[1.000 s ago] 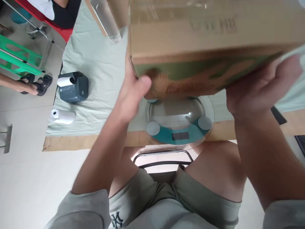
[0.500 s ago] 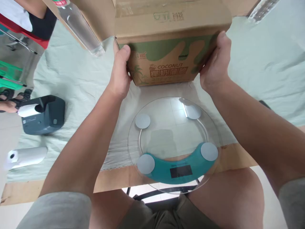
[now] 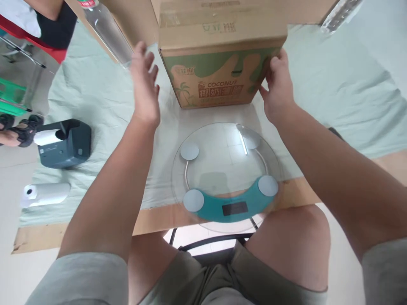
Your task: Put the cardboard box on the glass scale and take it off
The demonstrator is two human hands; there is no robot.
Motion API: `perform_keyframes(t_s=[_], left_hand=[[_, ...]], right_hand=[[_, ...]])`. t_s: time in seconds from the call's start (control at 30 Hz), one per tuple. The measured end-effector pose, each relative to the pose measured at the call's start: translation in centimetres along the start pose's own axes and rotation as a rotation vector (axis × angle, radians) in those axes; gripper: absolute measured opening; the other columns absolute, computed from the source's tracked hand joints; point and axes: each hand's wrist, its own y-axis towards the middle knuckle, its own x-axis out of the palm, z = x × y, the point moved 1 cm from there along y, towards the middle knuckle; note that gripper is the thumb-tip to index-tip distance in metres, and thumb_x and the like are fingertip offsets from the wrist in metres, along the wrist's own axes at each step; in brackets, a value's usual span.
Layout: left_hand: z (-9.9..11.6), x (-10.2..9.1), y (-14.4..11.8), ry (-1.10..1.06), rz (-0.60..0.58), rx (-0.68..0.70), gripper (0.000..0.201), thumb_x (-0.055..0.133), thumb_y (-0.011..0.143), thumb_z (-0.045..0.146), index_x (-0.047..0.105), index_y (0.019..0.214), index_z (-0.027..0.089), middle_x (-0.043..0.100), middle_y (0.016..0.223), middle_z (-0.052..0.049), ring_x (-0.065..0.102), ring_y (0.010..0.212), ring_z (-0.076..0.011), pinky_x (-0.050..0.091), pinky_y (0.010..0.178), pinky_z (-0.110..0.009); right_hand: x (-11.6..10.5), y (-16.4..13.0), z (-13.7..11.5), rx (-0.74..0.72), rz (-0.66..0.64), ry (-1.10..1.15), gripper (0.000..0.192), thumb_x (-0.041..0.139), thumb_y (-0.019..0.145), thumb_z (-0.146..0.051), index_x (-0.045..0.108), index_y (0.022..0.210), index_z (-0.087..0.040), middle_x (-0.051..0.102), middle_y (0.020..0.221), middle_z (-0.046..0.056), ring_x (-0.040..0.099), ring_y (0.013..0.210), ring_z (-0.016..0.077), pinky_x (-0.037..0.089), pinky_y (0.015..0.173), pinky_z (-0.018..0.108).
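Observation:
A cardboard box (image 3: 219, 55) with green print and the word COCONUT stands on the pale green cloth (image 3: 104, 110), just beyond a round glass scale (image 3: 225, 173) with a teal display bar. My right hand (image 3: 278, 91) rests against the box's right front corner. My left hand (image 3: 144, 87) hovers open to the left of the box, fingers spread, touching nothing.
A dark label printer (image 3: 63, 142) and a white paper roll (image 3: 46, 194) lie at the left on the cloth. A clear plastic bottle (image 3: 106, 29) leans at the upper left. Another person's sandalled foot (image 3: 14, 129) shows at the left edge. My knees are under the table edge.
The box came down from above the scale and now stands on the cloth behind it. My left hand has let go and moved left; my right hand stays on the box.

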Motion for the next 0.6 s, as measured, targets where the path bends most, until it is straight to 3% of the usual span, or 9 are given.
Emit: perform_keyframes(t_s=[0.03,0.07,0.1,0.13,0.17,0.23,0.3,0.43,0.6], left_hand=[[1.3,-0.6,-1.5,-0.049,-0.014,-0.037,0.030,0.054,0.098,0.053,0.065,0.113,0.029,0.072,0.116,-0.003,0.064,0.114,-0.0192,0.044,0.091,-0.034],[2.9,-1.4,-3.5,-0.075,-0.025,0.040,0.036,0.052,0.095,0.055,0.067,0.108,0.024,0.071,0.109,-0.005,0.065,0.109,-0.0199,0.044,0.085,-0.033],[4.3,-2.3,-5.8,-0.099,-0.020,0.153,0.045,0.053,0.090,0.062,0.068,0.094,0.020,0.068,0.095,-0.007,0.066,0.096,-0.0204,0.044,0.078,-0.031],[5.6,-3.2,-8.4,-0.119,-0.015,0.229,0.045,0.059,0.083,0.063,0.065,0.077,0.019,0.063,0.080,-0.005,0.063,0.081,-0.0189,0.043,0.071,-0.030],[6.6,-4.2,-11.1,-0.099,-0.015,0.264,0.043,0.066,0.077,0.060,0.060,0.064,0.019,0.053,0.065,-0.002,0.056,0.066,-0.0164,0.040,0.065,-0.030],[7.4,-6.0,-16.3,-0.031,0.022,0.239,0.046,0.073,0.070,0.049,0.044,0.049,0.021,0.036,0.050,0.002,0.040,0.050,-0.0124,0.032,0.055,-0.029],[7.1,-7.4,-20.7,0.050,0.051,0.114,0.048,0.073,0.067,0.028,0.032,0.044,0.019,0.030,0.046,0.003,0.033,0.048,-0.0095,0.024,0.053,-0.029],[5.0,-8.2,-25.8,0.088,0.018,-0.098,0.047,0.065,0.069,0.020,0.024,0.045,0.018,0.018,0.047,0.005,0.020,0.047,-0.0071,0.015,0.052,-0.029],[3.8,-7.0,-26.6,0.087,-0.007,-0.205,0.045,0.059,0.066,0.025,0.019,0.048,0.020,0.013,0.050,0.006,0.015,0.049,-0.0070,0.013,0.052,-0.028]], right_hand=[[-0.5,-1.8,-0.9,-0.018,0.068,0.027,0.023,0.054,0.099,-0.030,0.059,0.121,-0.032,0.063,0.139,-0.006,0.053,0.128,0.0131,0.046,0.102,0.033],[-1.1,-4.1,-1.8,-0.053,0.132,0.063,0.021,0.057,0.097,-0.036,0.061,0.116,-0.029,0.064,0.134,-0.003,0.058,0.122,0.0136,0.048,0.097,0.031],[-1.9,-6.8,-2.5,-0.103,0.164,0.090,0.018,0.059,0.093,-0.039,0.063,0.104,-0.025,0.067,0.114,0.001,0.063,0.106,0.0146,0.051,0.086,0.030],[-2.9,-9.7,-3.1,-0.166,0.184,0.107,0.021,0.058,0.090,-0.044,0.059,0.086,-0.023,0.060,0.087,0.001,0.061,0.082,0.0147,0.049,0.070,0.029],[-4.0,-12.8,-3.5,-0.229,0.199,0.106,0.033,0.060,0.087,-0.048,0.047,0.070,-0.023,0.044,0.067,-0.002,0.048,0.060,0.0129,0.041,0.055,0.029],[-6.3,-18.3,-3.4,-0.296,0.220,0.020,0.052,0.066,0.079,-0.045,0.026,0.055,-0.022,0.020,0.055,-0.005,0.023,0.046,0.0089,0.020,0.043,0.027],[-8.3,-22.2,-2.5,-0.296,0.283,-0.057,0.057,0.067,0.077,-0.036,0.019,0.050,-0.021,0.014,0.049,-0.005,0.017,0.043,0.0073,0.012,0.044,0.027],[-9.6,-24.6,-0.6,-0.210,0.289,-0.095,0.058,0.066,0.077,-0.035,0.018,0.047,-0.021,0.012,0.044,-0.006,0.016,0.041,0.0057,0.011,0.046,0.027],[-8.5,-24.4,0.5,-0.155,0.315,-0.166,0.052,0.065,0.077,-0.028,0.023,0.047,-0.020,0.018,0.046,-0.006,0.020,0.045,0.0056,0.015,0.048,0.028]])
